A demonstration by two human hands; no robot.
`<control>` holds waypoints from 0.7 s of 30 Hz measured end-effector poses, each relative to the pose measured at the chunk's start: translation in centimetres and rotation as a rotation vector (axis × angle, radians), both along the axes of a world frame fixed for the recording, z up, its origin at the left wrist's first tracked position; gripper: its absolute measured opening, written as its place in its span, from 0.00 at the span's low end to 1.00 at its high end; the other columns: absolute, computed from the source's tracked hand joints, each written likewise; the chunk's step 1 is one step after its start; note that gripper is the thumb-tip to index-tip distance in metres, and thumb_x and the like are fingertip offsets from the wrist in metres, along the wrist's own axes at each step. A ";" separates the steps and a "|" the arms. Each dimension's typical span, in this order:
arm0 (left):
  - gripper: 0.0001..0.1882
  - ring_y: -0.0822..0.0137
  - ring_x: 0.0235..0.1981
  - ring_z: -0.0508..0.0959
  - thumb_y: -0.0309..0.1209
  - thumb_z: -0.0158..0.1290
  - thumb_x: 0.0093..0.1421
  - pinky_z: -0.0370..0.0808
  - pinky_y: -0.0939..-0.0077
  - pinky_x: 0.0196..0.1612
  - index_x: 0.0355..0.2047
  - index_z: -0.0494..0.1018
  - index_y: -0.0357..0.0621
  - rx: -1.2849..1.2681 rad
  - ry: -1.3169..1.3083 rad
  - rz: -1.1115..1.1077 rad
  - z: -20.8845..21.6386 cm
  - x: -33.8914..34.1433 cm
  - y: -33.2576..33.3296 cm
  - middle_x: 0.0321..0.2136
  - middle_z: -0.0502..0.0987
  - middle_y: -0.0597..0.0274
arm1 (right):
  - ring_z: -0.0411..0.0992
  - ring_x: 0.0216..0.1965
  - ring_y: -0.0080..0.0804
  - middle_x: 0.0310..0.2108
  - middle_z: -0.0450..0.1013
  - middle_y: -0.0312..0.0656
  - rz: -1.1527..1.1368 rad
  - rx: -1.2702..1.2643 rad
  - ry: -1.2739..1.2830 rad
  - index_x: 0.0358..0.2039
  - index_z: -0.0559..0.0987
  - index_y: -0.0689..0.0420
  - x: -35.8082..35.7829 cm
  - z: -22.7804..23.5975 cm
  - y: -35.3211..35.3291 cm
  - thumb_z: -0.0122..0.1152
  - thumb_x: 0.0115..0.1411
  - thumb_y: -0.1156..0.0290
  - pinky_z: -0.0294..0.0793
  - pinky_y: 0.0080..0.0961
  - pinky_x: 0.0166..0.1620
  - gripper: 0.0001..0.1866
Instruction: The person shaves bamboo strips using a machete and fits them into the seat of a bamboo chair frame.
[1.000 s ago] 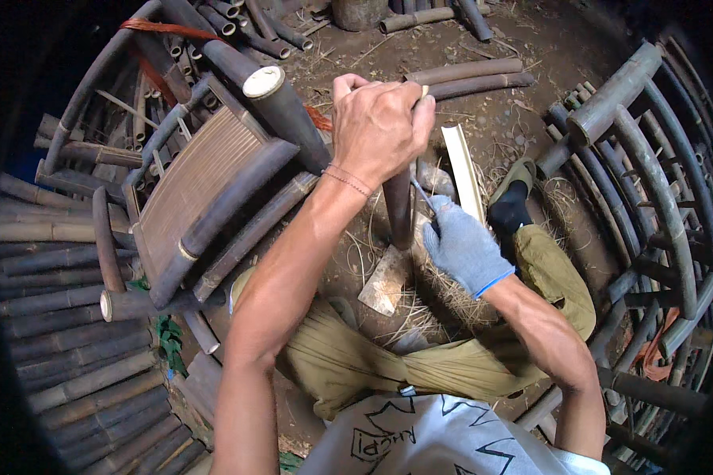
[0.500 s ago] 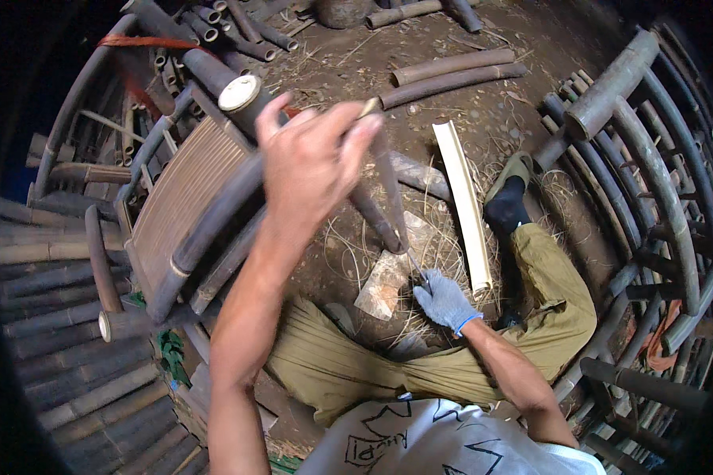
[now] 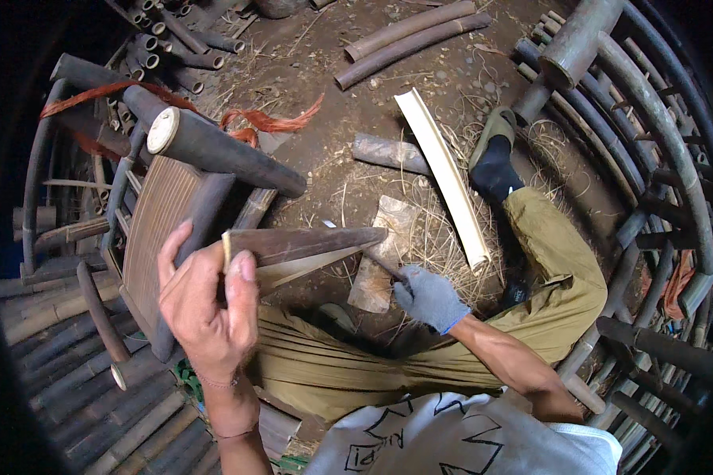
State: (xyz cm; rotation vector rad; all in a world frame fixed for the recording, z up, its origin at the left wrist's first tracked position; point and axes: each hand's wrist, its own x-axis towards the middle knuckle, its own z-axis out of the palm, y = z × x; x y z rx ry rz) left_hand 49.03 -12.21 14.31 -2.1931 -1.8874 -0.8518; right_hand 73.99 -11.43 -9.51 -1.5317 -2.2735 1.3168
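1. The tool in the gloved right hand (image 3: 429, 297) is mostly hidden by the fingers; its kind cannot be told.
2. The left hand (image 3: 206, 305) covers the near end of the split bamboo piece (image 3: 305, 245).
3. At 3 o'clock, the curved bamboo poles (image 3: 657, 142) fade into the dark rim.

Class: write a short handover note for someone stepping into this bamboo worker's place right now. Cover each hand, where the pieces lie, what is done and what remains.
Left hand: bare, gripping the near end of a dark split bamboo piece, held level.
Right hand: in a grey glove, gripping a blade handle; the blade sits in the piece's far end.
Done: a pale sliver is partly peeled from the piece's underside.
Left: the sliver is not yet fully separated.
Nearby: pale flat bamboo strip on the ground, worn wooden chopping block under the work, bamboo chair frame at left.
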 end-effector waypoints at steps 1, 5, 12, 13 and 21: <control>0.06 0.64 0.23 0.73 0.22 0.54 0.62 0.66 0.51 0.63 0.36 0.78 0.30 -0.019 0.007 0.008 0.1 -0.1 -0.2 0.18 0.75 0.61 | 0.78 0.35 0.59 0.32 0.78 0.56 0.016 0.079 0.125 0.36 0.75 0.60 -0.3 0.3 -0.2 0.54 0.63 0.61 0.79 0.50 0.37 0.14; 0.08 0.63 0.24 0.71 0.24 0.54 0.63 0.66 0.53 0.60 0.37 0.78 0.30 -0.050 0.034 0.026 0.4 -0.3 -0.8 0.22 0.77 0.59 | 0.78 0.39 0.57 0.38 0.78 0.58 0.037 -0.060 -0.095 0.38 0.76 0.60 -0.3 -2.8 1.1 0.54 0.63 0.61 0.79 0.48 0.40 0.14; 0.06 0.58 0.26 0.76 0.28 0.59 0.60 0.65 0.51 0.60 0.33 0.79 0.38 -0.108 0.104 -0.016 0.6 -3.2 1.1 0.24 0.77 0.59 | 0.78 0.36 0.61 0.32 0.78 0.59 -0.003 -0.037 -0.223 0.38 0.76 0.61 0.9 -6.2 0.1 0.55 0.64 0.58 0.77 0.55 0.41 0.17; 0.07 0.57 0.31 0.78 0.30 0.59 0.61 0.62 0.48 0.63 0.36 0.79 0.38 -0.136 0.123 0.057 0.7 -4.2 1.6 0.28 0.79 0.58 | 0.78 0.35 0.61 0.31 0.78 0.59 0.007 -0.040 -0.212 0.38 0.76 0.60 0.5 -5.3 0.2 0.55 0.64 0.58 0.77 0.56 0.40 0.17; 0.15 0.76 0.43 0.76 0.31 0.52 0.72 0.74 0.80 0.49 0.52 0.77 0.33 0.008 -0.616 0.039 1.4 -7.3 5.6 0.43 0.79 0.64 | 0.77 0.41 0.63 0.37 0.78 0.62 0.220 -0.117 -0.177 0.44 0.76 0.63 2.1 0.9 -0.6 0.55 0.65 0.57 0.76 0.54 0.46 0.20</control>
